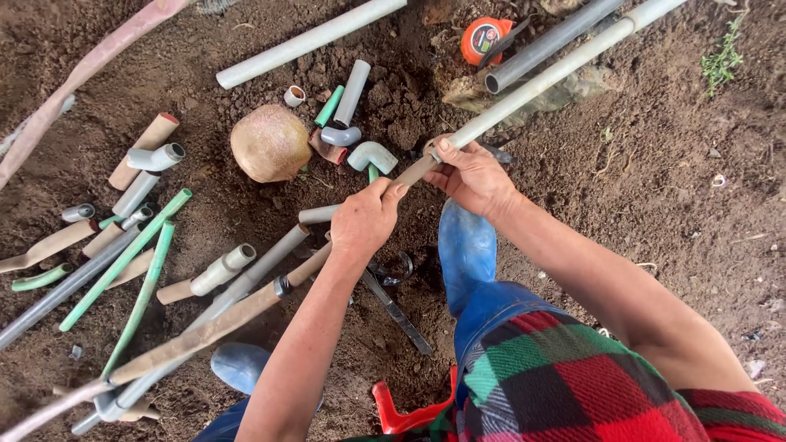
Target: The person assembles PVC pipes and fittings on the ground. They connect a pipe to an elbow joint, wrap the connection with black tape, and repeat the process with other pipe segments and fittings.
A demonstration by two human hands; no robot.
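A person crouches on bare soil, left hand (364, 219) and right hand (473, 176) both closed around a long grey pipe (557, 75) just right of a round stone (270, 142), apparently mid-joining, many fittings (372, 155) lying unused.

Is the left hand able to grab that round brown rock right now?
Probably not right away. The left hand is wrapped around the long pipe, and so is the right hand. The round brown rock lies apart on open soil, so a freed hand would likely reach it.
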